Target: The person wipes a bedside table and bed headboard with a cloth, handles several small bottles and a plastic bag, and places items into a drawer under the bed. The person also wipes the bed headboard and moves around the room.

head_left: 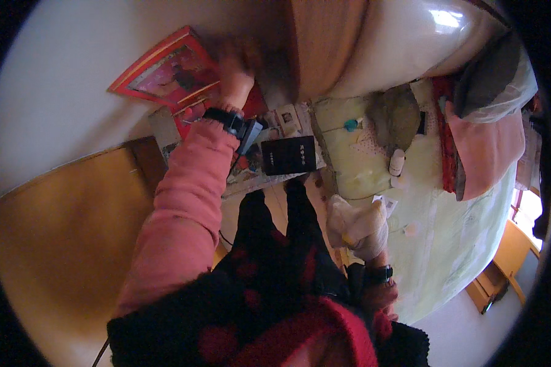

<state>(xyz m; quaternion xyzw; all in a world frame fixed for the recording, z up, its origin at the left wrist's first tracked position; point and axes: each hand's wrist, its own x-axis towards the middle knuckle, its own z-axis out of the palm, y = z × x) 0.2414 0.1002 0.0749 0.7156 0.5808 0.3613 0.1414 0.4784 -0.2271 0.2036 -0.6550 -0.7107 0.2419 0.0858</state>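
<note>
My left hand (pixel 236 68), on an outstretched pink-sleeved arm, is up by the wall beside a red-framed picture (pixel 142 72). Its fingers are dark and smeared by motion, so what they touch cannot be made out. Low on the right, my right hand (pixel 376 249) grips a bunched white cloth (pixel 349 217), which covers most of the fingers. Below the picture, a black book (pixel 289 155) with a dark cover lies on a small cluttered table (pixel 251 178), along with papers or photos (pixel 289 120).
To the right is a bed (pixel 422 251) with a pale green cover. A dark cap-like item (pixel 395 116), a white bottle (pixel 397 163) and folded pink bedding (pixel 490 153) lie on it. A curved headboard (pixel 330 49) rises beside the table. A brown wooden panel (pixel 67 244) stands at left.
</note>
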